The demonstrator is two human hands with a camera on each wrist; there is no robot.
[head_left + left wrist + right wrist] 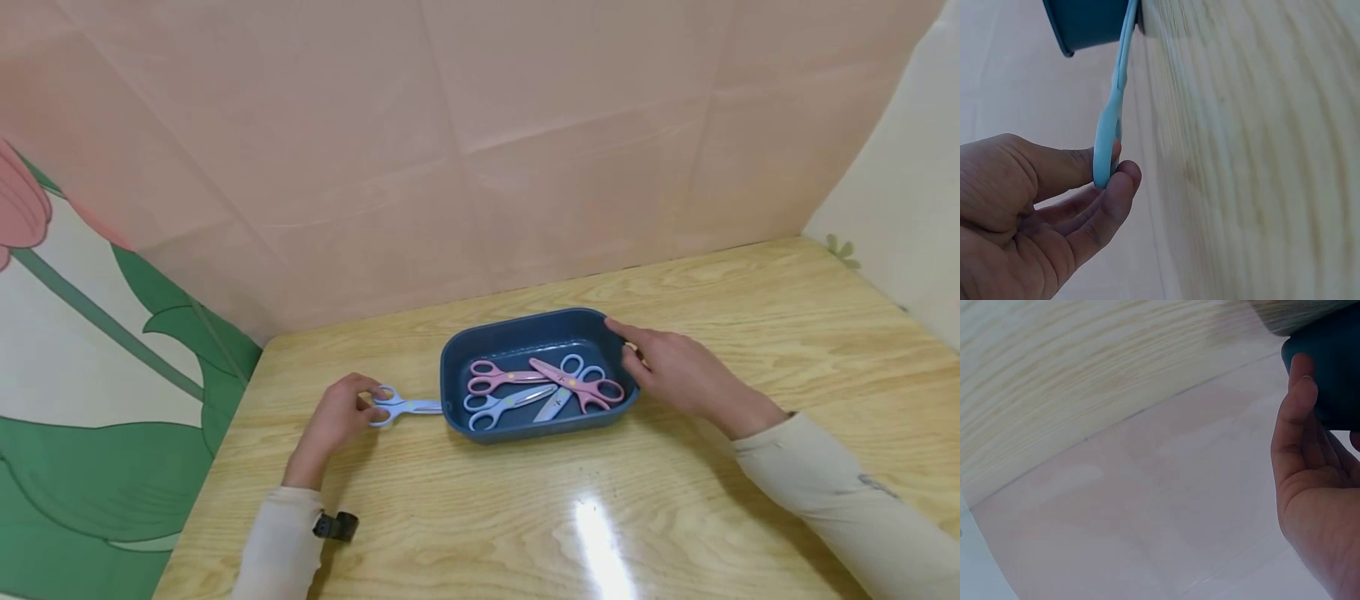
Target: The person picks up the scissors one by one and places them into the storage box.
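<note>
- Scissors, light blue plastic-handled (405, 407), lying flat on the pale wooden table (675, 508) just left of the dark blue oblong plastic tray (525, 329); blade tips point right and reach the tray's left wall.
- Left hand (335, 419) at the handle loops of these scissors; in the left wrist view the thumb and curled fingers (1113, 187) pinch the light blue handle (1107, 140) edge-on, the grip narrow and closed upon it.
- Right hand (678, 375) against the tray's right end; index finger laid along the far right rim, remaining fingers loosely bent beside the wall. In the right wrist view the fingers (1297, 406) lie nearly straight against the dark wall (1335, 362); whether the thumb hooks the rim cannot be told, and the hand appears to steady rather than clasp.
- Tray contents: two pink-handled scissors (577, 385) and two further light blue-handled pairs (498, 407), overlapping and crossed.
- Surroundings: pink panelled backdrop (480, 150) behind the table; a flower mural (90, 350) at left; cream sleeves (847, 500) on both forearms.
</note>
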